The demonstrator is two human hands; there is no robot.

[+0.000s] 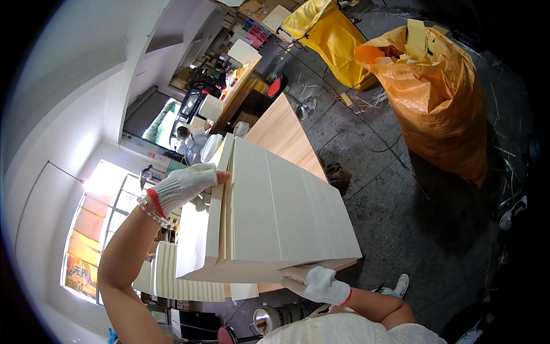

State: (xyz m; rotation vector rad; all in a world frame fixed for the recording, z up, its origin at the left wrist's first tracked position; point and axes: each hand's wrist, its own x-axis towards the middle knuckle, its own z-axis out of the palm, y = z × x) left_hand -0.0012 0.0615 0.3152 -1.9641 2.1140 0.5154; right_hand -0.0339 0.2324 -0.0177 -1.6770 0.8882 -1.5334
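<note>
A tall stack of cream-white paper or thin card sheets (292, 200) fills the middle of the view, its layers showing as faint lines. My left hand (186, 186), in a white knitted glove with a red cuff, grips the stack's left edge. Its bare thumb lies over a few sheets that are parted by a narrow gap from the others; the fingers are partly hidden behind them. Against the stack's near side rests my right hand (318, 285), gloved the same way, with fingers stretched out and partly under the edge.
A wood-grain tabletop (283, 135) extends beyond the stack. More stacked sheets (186, 272) stand at the lower left. On the floor at the right are an orange sack (441, 103) full of paper scraps and a yellow sack (332, 43). A person (183, 133) is far back.
</note>
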